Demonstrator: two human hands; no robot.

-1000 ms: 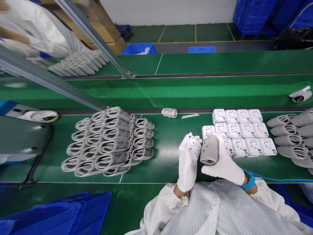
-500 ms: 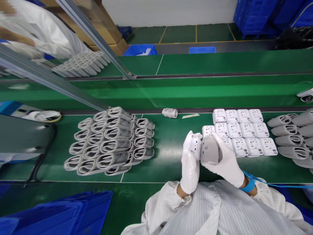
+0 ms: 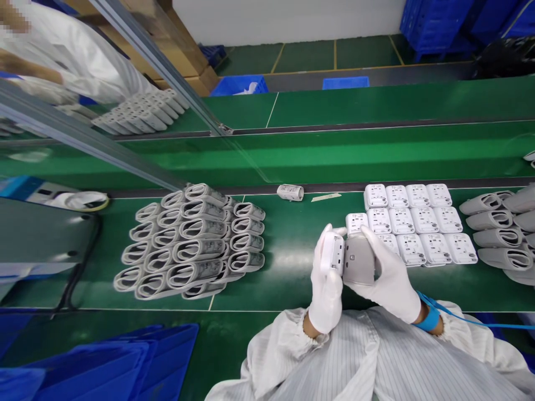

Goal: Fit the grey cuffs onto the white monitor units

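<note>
In my gloved left hand (image 3: 326, 287) is a small white plastic device unit (image 3: 335, 253), turned so that a side with dark slots shows. My gloved right hand (image 3: 388, 278) grips a grey rolled cuff (image 3: 358, 260), its flat face with small holes turned up. Unit and cuff are held side by side, very close together; I cannot tell whether they touch. Just beyond my hands, similar white units (image 3: 401, 220) lie in rows, some apparently stacked.
A large pile of rolled grey cuffs (image 3: 196, 250) lies on the green table (image 3: 288, 284) to the left. More cuffs (image 3: 499, 236) are at far right. One lone roll (image 3: 290, 192) and a tape strip (image 3: 326, 197) lie at the back. A co-worker's white sleeve (image 3: 92, 50) shows upper left.
The white unit in my left hand has been tilted, showing more of its slotted side edge. My right hand and the cuff have barely moved.
</note>
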